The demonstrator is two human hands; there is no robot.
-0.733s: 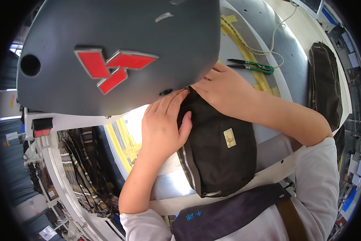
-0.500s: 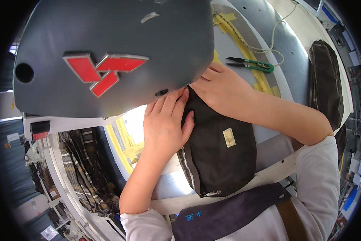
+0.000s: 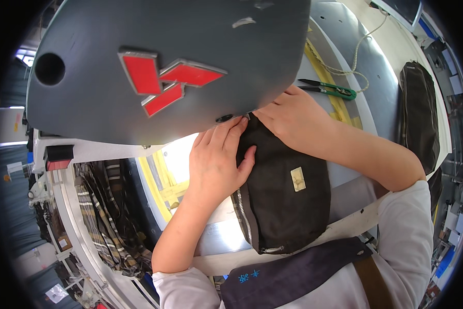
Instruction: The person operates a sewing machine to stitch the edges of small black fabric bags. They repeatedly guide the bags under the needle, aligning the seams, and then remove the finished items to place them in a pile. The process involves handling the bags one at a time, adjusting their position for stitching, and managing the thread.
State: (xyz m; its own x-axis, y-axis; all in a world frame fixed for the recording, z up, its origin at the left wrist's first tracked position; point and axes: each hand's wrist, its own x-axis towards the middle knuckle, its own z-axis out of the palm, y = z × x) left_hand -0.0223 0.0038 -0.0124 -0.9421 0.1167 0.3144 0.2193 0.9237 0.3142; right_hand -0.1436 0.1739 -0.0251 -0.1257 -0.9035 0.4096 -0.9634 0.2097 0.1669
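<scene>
A dark brown fabric piece (image 3: 285, 216) with a silver zipper and a small pale tape patch lies under a grey machine head (image 3: 103, 36) with red raised shapes. My left hand (image 3: 213, 162) holds its upper left part, fingers bent close together at the machine's lower edge, thumb lower down. My right hand (image 3: 298, 121) grips the upper right part with curled fingers, some fingertips hidden by the machine. Just beyond it lie green-handled thread snips (image 3: 339, 91) with black blades and a cord.
Another dark zippered piece (image 3: 417, 118) lies at the far right. Plaid cloth (image 3: 100, 216) hangs left of the work surface. Yellow tape (image 3: 151, 183) lines the pale surface. A screen (image 3: 404, 7) stands at top right.
The machine head has shifted rightward in the view since half a second ago, and both my hands sit slightly further right. Their hold on the fabric looks much the same.
</scene>
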